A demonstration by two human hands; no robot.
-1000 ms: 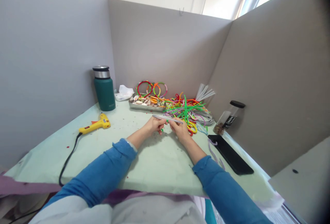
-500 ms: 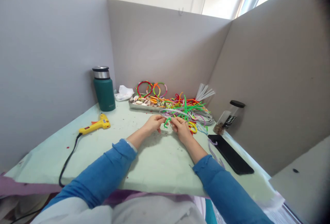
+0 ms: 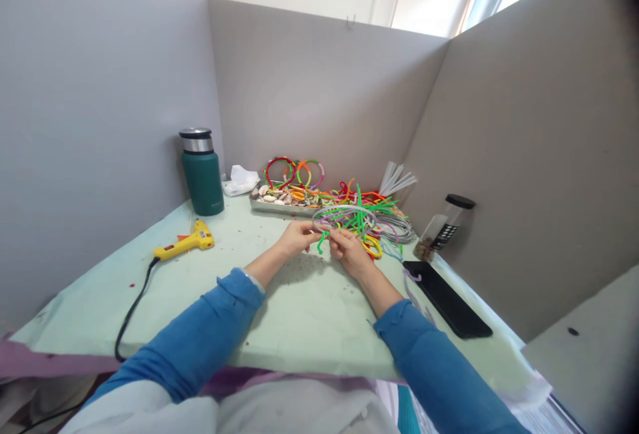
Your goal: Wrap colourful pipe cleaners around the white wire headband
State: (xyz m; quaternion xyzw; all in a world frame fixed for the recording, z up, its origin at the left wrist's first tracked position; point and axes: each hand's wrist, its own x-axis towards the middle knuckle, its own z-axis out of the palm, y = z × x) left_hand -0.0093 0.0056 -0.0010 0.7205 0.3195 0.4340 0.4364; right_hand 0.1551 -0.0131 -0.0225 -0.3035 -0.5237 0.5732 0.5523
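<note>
Held up over the table is a thin grey hoop (image 3: 367, 212), its near edge between my hands. A bright green pipe cleaner (image 3: 322, 243) is wound round that near edge, with a short curled tail hanging down. My left hand (image 3: 297, 238) pinches the hoop just left of the green winding. On the other side my right hand (image 3: 351, 251) is closed, thumb and fingertips pressed together on the hoop beside the winding. Whether the right fingertips also grip the pipe cleaner I cannot tell. Behind the hoop lies a pile of coloured pipe cleaners (image 3: 384, 204), partly hidden by it.
A metal tray (image 3: 284, 208) of shells holds several finished-looking coloured rings (image 3: 280, 173). Left are a green flask (image 3: 202, 181), tissues (image 3: 241, 180) and a yellow glue gun (image 3: 184, 242) with a trailing cord. Right are a black phone (image 3: 446, 299), a clear bottle (image 3: 443, 226) and white sticks (image 3: 395, 180).
The hoop has tilted and now shows as a wider oval. The green tail hangs a little lower and straighter, and my fingers have shifted slightly at the winding.
</note>
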